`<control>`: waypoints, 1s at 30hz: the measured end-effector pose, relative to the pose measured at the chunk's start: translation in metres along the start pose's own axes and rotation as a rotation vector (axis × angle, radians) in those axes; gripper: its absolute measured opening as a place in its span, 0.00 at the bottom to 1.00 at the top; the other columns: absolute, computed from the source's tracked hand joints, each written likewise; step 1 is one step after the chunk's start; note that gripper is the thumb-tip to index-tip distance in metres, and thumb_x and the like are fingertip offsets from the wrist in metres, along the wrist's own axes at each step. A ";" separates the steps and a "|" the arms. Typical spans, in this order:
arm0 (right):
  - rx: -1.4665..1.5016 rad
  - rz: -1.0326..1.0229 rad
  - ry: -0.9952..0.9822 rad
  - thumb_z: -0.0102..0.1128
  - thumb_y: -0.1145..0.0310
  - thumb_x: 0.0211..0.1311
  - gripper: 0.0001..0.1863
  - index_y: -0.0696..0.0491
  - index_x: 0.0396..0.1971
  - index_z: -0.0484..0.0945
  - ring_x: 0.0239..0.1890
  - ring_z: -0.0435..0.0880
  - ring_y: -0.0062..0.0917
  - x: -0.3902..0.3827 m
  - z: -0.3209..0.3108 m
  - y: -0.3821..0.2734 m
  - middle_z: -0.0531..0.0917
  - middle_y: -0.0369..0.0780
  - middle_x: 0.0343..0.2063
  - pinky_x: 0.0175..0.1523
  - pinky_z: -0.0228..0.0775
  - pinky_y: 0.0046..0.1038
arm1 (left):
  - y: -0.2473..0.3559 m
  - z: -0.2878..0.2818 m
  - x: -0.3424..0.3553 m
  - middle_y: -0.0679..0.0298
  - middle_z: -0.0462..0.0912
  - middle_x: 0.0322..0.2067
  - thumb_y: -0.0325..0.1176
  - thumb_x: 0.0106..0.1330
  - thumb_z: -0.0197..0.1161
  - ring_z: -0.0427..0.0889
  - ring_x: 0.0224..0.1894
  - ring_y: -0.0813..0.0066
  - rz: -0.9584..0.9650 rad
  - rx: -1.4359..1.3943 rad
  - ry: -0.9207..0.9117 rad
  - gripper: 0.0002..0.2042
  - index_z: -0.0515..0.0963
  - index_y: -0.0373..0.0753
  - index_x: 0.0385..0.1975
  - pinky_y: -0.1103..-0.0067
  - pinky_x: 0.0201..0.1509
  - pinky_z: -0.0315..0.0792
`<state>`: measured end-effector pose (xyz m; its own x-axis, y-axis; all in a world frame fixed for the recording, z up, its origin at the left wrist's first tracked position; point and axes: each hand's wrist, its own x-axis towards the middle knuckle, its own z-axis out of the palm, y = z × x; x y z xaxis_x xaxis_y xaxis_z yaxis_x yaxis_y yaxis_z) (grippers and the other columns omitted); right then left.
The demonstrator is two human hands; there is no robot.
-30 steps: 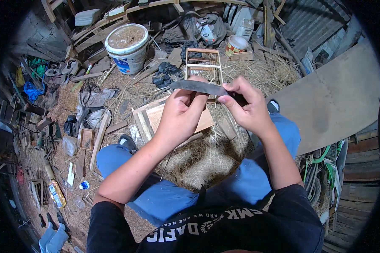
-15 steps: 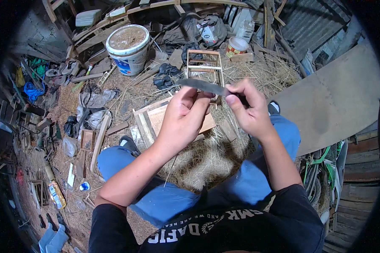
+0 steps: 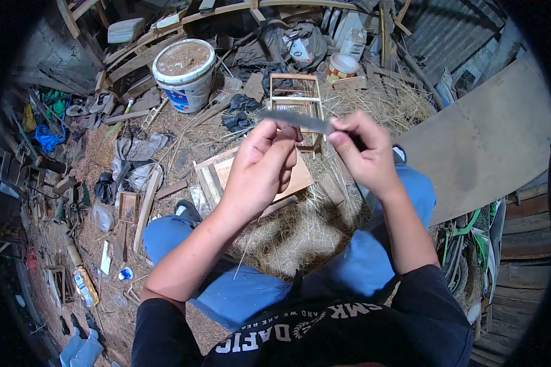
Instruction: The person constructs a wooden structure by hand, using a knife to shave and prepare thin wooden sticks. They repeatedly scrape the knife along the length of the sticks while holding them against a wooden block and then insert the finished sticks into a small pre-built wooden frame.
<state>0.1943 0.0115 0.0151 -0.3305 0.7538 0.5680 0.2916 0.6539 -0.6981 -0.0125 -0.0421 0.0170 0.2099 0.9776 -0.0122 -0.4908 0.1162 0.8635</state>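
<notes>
A dark-bladed knife (image 3: 301,121) lies level across the space between my hands, its tip to the left. My right hand (image 3: 368,158) is closed round its handle end, thumb and forefinger pinching where the blade begins. My left hand (image 3: 260,168) is closed just under the blade, fingers curled toward the thumb. What it grips is hidden. A thin strip (image 3: 241,257) shows below my left wrist, slanting down over my thigh; whether it runs up into that hand I cannot tell. Beyond and below the hands are a small wooden frame (image 3: 296,99) and a wooden box-like piece (image 3: 297,177).
A large white bucket (image 3: 187,92) of shavings stands at the far left, a smaller tub (image 3: 341,68) at the far middle. A broad board (image 3: 471,144) slopes along the right. Straw, wood scraps and plastic bags litter the ground. A bicycle (image 3: 462,251) is at the right.
My left hand has shifted slightly left and down, and its fingers have curled differently. The knife stays in my right hand, nearly in place. The view has moved very slightly.
</notes>
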 end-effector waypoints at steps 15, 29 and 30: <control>-0.099 0.123 0.112 0.69 0.66 0.63 0.10 0.56 0.31 0.78 0.25 0.81 0.18 0.009 -0.008 0.029 0.83 0.39 0.23 0.32 0.71 0.24 | 0.001 0.002 0.002 0.78 0.61 0.17 0.36 0.78 0.51 0.54 0.13 0.90 -0.057 0.062 -0.025 0.06 0.70 0.42 0.40 0.85 0.15 0.47; -0.144 0.121 0.059 0.68 0.64 0.62 0.11 0.55 0.31 0.78 0.23 0.82 0.26 0.000 0.012 0.016 0.82 0.40 0.22 0.30 0.71 0.27 | -0.009 -0.005 -0.004 0.77 0.61 0.17 0.37 0.78 0.50 0.54 0.13 0.89 -0.064 0.132 -0.012 0.07 0.70 0.43 0.40 0.85 0.16 0.47; -0.113 0.167 0.097 0.68 0.65 0.63 0.11 0.56 0.31 0.78 0.23 0.81 0.25 0.000 0.005 0.030 0.82 0.40 0.22 0.30 0.71 0.27 | -0.008 -0.002 -0.004 0.77 0.61 0.17 0.38 0.78 0.50 0.54 0.13 0.89 -0.047 0.128 -0.050 0.07 0.70 0.43 0.40 0.85 0.16 0.47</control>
<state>0.1986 0.0313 -0.0081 -0.1831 0.8512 0.4919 0.4360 0.5188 -0.7354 -0.0114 -0.0467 0.0089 0.2741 0.9612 -0.0317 -0.3681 0.1353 0.9199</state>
